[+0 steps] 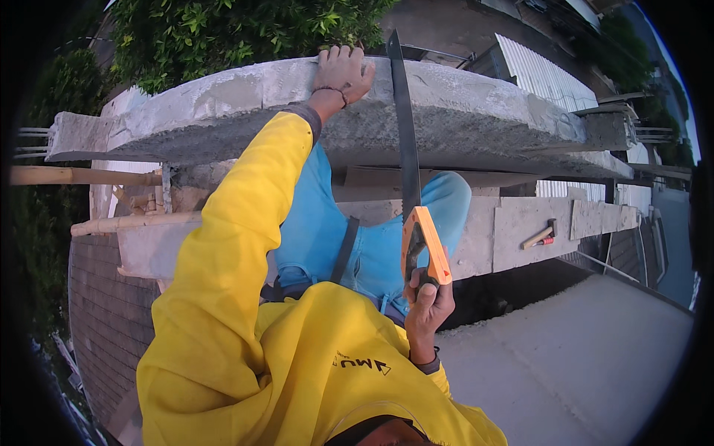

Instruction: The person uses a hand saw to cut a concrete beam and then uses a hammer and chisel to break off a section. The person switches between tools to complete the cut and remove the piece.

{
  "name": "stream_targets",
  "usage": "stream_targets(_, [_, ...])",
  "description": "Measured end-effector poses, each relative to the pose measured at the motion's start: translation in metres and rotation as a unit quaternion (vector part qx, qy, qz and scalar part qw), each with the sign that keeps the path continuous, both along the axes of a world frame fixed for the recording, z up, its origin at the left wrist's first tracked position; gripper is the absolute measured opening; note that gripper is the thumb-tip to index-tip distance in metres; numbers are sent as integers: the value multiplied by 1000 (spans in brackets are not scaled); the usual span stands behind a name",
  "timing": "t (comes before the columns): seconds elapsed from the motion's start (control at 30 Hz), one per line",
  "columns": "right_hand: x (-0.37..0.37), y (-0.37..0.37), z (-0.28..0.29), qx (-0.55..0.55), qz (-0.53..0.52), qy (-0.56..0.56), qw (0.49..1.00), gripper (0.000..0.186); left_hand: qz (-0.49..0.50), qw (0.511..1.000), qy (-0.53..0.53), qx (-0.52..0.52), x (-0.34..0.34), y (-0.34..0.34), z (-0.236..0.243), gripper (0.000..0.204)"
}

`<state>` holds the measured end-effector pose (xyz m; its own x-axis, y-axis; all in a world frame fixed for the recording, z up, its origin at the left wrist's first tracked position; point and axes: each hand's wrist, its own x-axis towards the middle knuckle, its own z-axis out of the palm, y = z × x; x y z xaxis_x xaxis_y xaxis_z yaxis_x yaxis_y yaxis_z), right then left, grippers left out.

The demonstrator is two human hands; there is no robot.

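Note:
My right hand [429, 306] is closed round the orange and black handle of a handsaw [408, 126]. The saw's long dark blade points away from me, and its far end crosses the top of a rough grey concrete beam [223, 100]. Whether the teeth touch the concrete, I cannot tell. To the left of the blade, my left hand [343, 76] rests on that beam, its fingers bent over the far edge and the fingertips hidden behind it. My legs in blue trousers [312, 215] are on the near side of the beam.
A hammer [538, 235] and a red-handled tool [549, 241] lie on a lower concrete ledge [476, 241] at right. Bamboo poles [89, 176] stick out at left. A dark gap [513, 293] runs between ledge and grey slab [580, 349]. Leafy branches [245, 33] grow beyond the beam.

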<state>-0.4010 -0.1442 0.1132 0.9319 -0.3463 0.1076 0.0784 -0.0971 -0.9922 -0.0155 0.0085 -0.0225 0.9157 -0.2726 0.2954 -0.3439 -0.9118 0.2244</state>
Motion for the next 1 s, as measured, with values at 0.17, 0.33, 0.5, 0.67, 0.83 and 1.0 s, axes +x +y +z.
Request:
stream_targets(0.17, [90,5,-81,54,-10,28,998,62,4,1000,-21,16,-2,-1,1,48])
stream_targets(0.33, [90,-13,-109,-20,11,-20,1000,66,1,999,26,25,0,-1,3,52])
stream_targets(0.5, [83,-9,-149,-91,18,-53,994,58,0,999,29,30,0,-2,4,52])
stream_targets(0.67, [80,4,-178,-80,11,-39,996,59,10,998,29,50,0,-3,6,51])
stream_targets(0.83, [77,-2,-135,-127,53,-40,990,59,10,998,31,57,0,-3,7,50])
stream_targets(1.0, [70,-6,-100,-149,5,-48,988,65,1,999,26,40,-1,-1,7,51])
